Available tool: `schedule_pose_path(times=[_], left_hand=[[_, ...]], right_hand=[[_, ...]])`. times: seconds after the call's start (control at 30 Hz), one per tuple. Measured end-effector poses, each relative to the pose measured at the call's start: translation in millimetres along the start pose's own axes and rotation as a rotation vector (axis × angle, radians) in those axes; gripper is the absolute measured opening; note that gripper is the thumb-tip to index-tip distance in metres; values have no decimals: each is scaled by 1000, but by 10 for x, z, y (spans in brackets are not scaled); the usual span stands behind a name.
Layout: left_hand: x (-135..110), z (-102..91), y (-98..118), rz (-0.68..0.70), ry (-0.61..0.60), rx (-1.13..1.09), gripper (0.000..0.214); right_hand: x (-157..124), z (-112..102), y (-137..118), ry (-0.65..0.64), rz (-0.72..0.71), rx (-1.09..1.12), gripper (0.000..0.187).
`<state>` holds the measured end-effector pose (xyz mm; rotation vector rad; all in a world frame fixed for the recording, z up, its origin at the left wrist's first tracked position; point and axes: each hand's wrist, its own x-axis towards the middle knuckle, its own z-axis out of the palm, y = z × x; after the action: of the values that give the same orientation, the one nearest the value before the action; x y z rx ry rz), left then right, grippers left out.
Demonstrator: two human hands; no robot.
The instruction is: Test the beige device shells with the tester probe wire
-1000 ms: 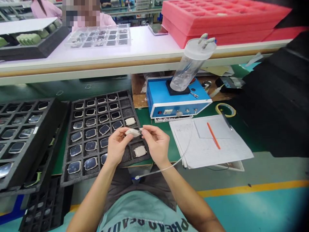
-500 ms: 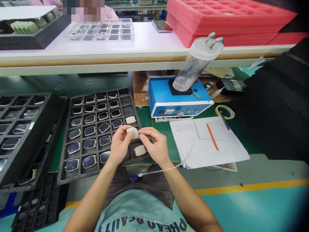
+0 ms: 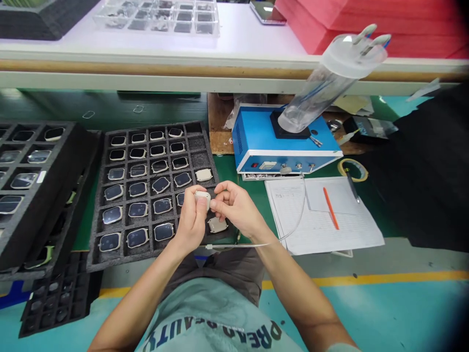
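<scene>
My left hand [image 3: 192, 219] is closed around a small white watch case [image 3: 202, 198], held over the right side of a black foam tray [image 3: 146, 252]. My right hand [image 3: 234, 208] is curled with its fingertips pinched against the right edge of that case. The tray's pockets hold several dark-faced watch cases [image 3: 137, 188] and two white ones lying back-up [image 3: 203, 174], [image 3: 217, 225]. A thin clear tube [image 3: 256, 244] runs from under my right wrist up to a blue box [image 3: 282, 142].
A clear canister [image 3: 326, 83] stands tilted on the blue box. Papers [image 3: 322, 217] with an orange pen [image 3: 330, 208] lie to the right, beside a tape roll [image 3: 352, 168]. More black trays [image 3: 32, 181] sit at left. A shelf above carries a clear tray [image 3: 161, 14] and pink foam [image 3: 366, 24].
Both hands have drawn closer together around the white case, and the left fingers now wrap it more fully. The view has tilted downward and nearer to the bench.
</scene>
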<state>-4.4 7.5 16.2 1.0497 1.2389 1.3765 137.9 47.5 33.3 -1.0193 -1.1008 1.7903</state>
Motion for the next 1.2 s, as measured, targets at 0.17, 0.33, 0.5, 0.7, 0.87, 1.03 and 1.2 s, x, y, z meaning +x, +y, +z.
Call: schedule_pose_path(times=[0.17, 0.33, 0.5, 0.7, 0.87, 1.03, 1.2], left_hand=[[71, 104, 149, -166, -51, -327, 40], [109, 33, 202, -163, 3, -367, 36], [151, -24, 118, -151, 72, -345, 37], [196, -36, -24, -124, 101, -345, 42], [160, -51, -101, -156, 67, -256, 52], [143, -23, -114, -137, 102, -192, 54], [168, -1, -119, -139, 83, -123, 45]], right_hand=[[-220, -108, 198, 81, 58, 220, 47], [-959, -360, 643, 180, 205, 585, 42], [-1697, -266, 871, 342, 93, 639, 51], [-1539, -25, 758, 280, -137, 6, 41], [-625, -51, 457, 361, -392, -100, 14], [105, -71, 380, 497, -650, -292, 8], [227, -18, 482, 496, -647, -169, 12]])
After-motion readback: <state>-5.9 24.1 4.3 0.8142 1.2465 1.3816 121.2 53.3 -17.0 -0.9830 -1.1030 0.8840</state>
